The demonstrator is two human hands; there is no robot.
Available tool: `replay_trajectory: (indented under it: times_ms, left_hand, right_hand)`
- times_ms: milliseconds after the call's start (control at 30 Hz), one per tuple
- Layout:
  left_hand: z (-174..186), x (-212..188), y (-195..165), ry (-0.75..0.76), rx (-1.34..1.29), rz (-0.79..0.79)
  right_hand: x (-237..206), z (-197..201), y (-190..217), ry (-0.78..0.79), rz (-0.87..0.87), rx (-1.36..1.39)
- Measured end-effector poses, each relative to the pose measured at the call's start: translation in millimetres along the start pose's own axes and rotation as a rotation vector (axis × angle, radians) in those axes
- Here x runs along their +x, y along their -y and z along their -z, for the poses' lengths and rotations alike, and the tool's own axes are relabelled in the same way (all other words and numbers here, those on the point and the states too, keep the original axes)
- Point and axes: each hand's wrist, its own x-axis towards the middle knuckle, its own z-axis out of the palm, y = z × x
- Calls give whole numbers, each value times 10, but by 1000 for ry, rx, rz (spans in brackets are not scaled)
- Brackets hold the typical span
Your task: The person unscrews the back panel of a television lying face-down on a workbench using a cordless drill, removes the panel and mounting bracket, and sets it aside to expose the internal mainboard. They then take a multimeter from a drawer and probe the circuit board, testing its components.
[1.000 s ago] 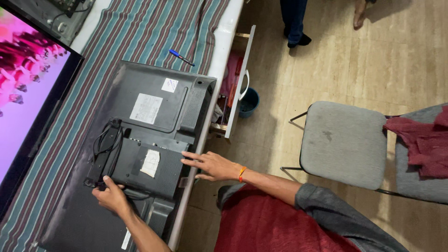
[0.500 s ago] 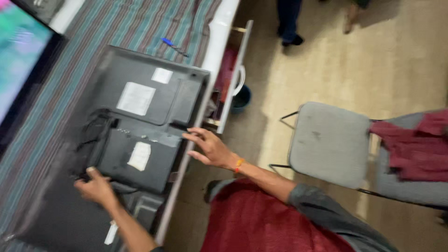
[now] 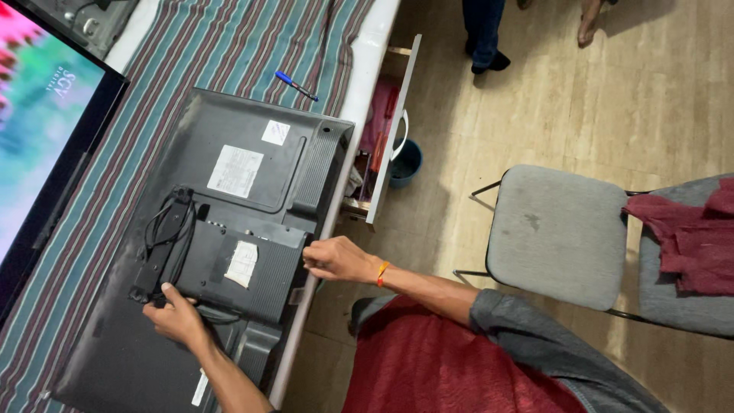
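Note:
A dark grey flat-screen television lies face down on a striped cloth, its back panel up with white stickers on it. A black box-shaped cover sits on the lower back, with a coiled black cable beside it. My left hand grips the cover's lower left edge near the cable. My right hand is closed on the cover's right edge, at the television's side by the table edge. An orange band is on my right wrist.
A second television with a lit colourful screen lies at the left. A blue pen rests on the cloth. An open drawer juts from the table, a blue bucket below. Two grey chairs stand right; another person's legs stand at top.
My right hand has slid from on top of the cover to its right edge and closed on it. The left hand stays at the lower left edge. The camera view shifted.

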Motion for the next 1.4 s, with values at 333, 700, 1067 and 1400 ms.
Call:
replay_trajectory:
  times_ms: [333,700,1067,1400]
  left_hand:
    - [-17,42,-35,16,55,40]
    - [-52,34,-99,-7,81,58]
    - [-76,68,-37,-91,217,-35]
    - [-7,117,-242,-93,3,37]
  right_hand:
    - [-31,-15,34,67,-46,-175]
    - [-114,61,-81,38,-15,-123]
    - [-88,36,2,60,28,-133]
    - [-64,268,-83,-28,-6,-150]
